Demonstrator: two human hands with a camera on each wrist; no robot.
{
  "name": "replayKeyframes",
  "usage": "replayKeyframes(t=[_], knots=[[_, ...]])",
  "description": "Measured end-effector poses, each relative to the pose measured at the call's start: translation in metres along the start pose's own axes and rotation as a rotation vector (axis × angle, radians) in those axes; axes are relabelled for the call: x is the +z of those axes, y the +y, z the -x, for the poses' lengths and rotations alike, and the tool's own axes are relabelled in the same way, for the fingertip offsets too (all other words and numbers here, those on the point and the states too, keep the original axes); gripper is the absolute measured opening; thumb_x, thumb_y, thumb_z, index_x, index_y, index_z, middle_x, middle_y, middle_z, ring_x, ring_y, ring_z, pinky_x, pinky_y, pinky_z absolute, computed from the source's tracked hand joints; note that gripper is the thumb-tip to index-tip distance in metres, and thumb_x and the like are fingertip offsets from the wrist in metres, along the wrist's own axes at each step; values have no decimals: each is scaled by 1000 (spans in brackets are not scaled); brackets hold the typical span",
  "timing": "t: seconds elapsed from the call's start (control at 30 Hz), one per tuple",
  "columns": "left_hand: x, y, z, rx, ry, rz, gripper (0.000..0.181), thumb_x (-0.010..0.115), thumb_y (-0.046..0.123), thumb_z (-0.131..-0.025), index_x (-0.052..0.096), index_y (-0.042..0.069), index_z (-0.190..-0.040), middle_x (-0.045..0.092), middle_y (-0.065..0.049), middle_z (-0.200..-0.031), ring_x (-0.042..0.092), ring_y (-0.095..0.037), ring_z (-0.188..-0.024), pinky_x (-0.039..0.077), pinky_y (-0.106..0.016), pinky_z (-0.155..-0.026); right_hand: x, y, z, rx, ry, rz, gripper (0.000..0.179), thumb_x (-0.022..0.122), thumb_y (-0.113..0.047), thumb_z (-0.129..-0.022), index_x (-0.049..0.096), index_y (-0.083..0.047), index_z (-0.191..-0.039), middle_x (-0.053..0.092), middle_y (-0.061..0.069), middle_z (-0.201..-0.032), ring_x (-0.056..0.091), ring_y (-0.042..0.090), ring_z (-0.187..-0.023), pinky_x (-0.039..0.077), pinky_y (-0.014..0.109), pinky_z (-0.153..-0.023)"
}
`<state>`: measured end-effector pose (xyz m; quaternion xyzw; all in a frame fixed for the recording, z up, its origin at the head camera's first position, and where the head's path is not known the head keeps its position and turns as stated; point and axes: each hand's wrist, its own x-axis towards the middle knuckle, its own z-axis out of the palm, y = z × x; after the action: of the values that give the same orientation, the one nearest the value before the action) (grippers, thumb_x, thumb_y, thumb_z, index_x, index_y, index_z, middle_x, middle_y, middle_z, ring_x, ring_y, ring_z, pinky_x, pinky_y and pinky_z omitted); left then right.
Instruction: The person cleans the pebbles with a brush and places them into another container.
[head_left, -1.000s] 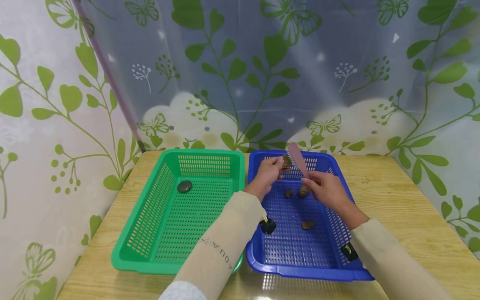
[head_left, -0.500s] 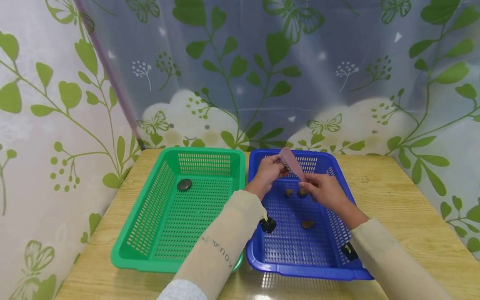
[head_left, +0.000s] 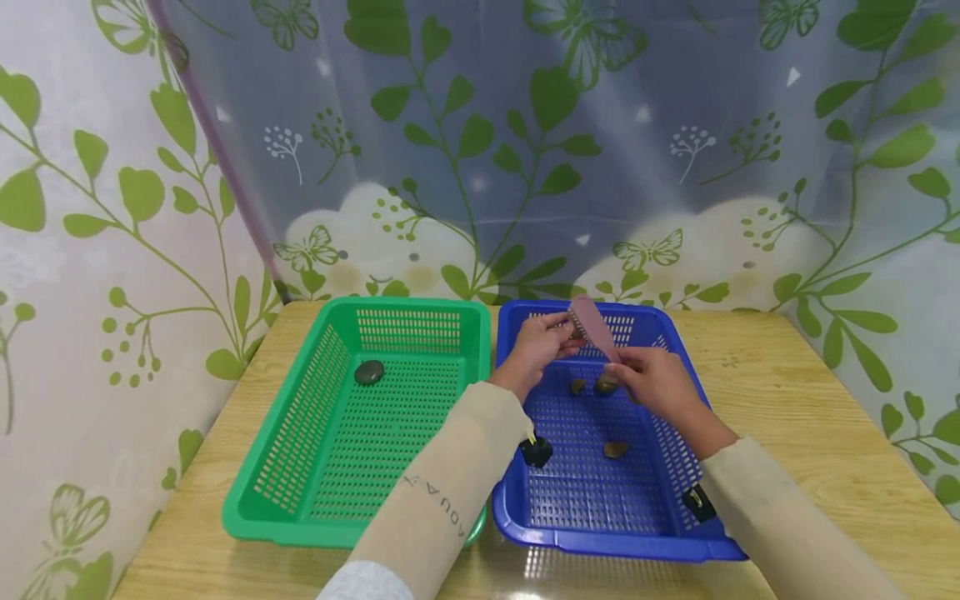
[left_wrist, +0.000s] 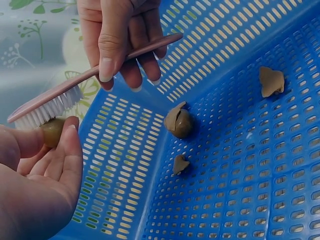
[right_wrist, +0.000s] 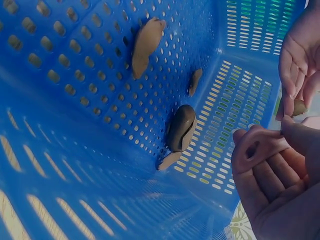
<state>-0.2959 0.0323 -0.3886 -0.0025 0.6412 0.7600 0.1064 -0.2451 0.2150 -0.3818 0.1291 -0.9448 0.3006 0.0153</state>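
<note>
Above the blue basket (head_left: 622,546), a person's left hand (head_left: 536,350) pinched a stone (left_wrist: 52,134) while the right hand (head_left: 660,383) gripped a pink brush (head_left: 596,327), bristles (left_wrist: 49,108) against the stone; a green basket (head_left: 292,529) stood beside the blue one.

Pink brush (left_wrist: 82,78) is angled, held in the right hand (left_wrist: 122,42), white bristles (left_wrist: 47,111) touching a small rounded olive-brown stone (left_wrist: 52,133) pinched in the left hand (left_wrist: 42,175).

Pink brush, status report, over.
Right hand holding pink brush. Left hand pinching brownish stone, bristles against it. No obstruction visible between them.
</note>
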Motion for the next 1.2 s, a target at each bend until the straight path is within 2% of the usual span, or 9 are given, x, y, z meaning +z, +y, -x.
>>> replayKeyframes(t=[0.23,0.4,0.63,0.7,0.87,0.93,1.13,1.2], knots=[[-1,0,0,-13,0,8,36,51,6,-101,53,-2,-136,66,-19,-120,68,-28,-102,56,-25,-75,-2,2,-1,9,60,22,22,58,-22,-99,66,-2,-95,55,0,-58,48,15,-50,38,30,-48],[-2,-2,-1,-26,2,6,38,51,9,-101,52,0,-138,65,-17,-122,68,-26,-102,56,-26,-77,-3,1,0,3,105,28,23,57,-23,-100,65,-2,-95,59,2,-62,49,16,-51,38,32,-51],[-2,-2,-1,-13,6,-61,34,52,15,-101,59,5,-133,70,-11,-114,70,-20,-98,51,-42,-91,0,-1,-1,-39,53,-46,22,57,-24,-99,65,-4,-104,54,1,-60,48,16,-51,37,30,-47],[-2,-3,-1,-9,19,-74,32,52,15,-101,62,5,-130,71,-11,-112,70,-19,-95,51,-42,-90,1,-2,-1,-44,37,-66,22,58,-23,-99,66,-4,-108,55,2,-61,48,16,-52,38,30,-47],[-2,-3,-1,-9,52,-114,30,52,9,-100,63,3,-128,70,-11,-113,68,-14,-86,53,-27,-72,3,-1,-1,-48,-3,-74,22,60,-20,-98,67,-4,-110,58,2,-63,49,16,-53,39,30,-48],[-2,-3,-2,-12,57,-119,30,52,8,-100,63,3,-128,70,-11,-114,66,-11,-82,52,-25,-69,4,0,-1,-47,-18,-67,20,60,-20,-98,67,-4,-109,57,1,-62,48,16,-52,39,30,-48],[-3,-4,-3,-9,33,-103,30,54,15,-101,64,6,-128,72,-10,-110,70,-15,-89,52,-32,-76,2,0,-1,-27,-11,-20,18,59,-20,-99,66,-4,-104,55,0,-60,48,15,-51,39,31,-49],[-3,-4,-2,-11,24,-107,31,54,17,-101,63,8,-129,72,-8,-110,71,-17,-92,52,-30,-74,0,-1,0,-12,-6,-8,18,59,-19,-99,66,-3,-101,55,0,-60,48,15,-51,39,31,-49]])
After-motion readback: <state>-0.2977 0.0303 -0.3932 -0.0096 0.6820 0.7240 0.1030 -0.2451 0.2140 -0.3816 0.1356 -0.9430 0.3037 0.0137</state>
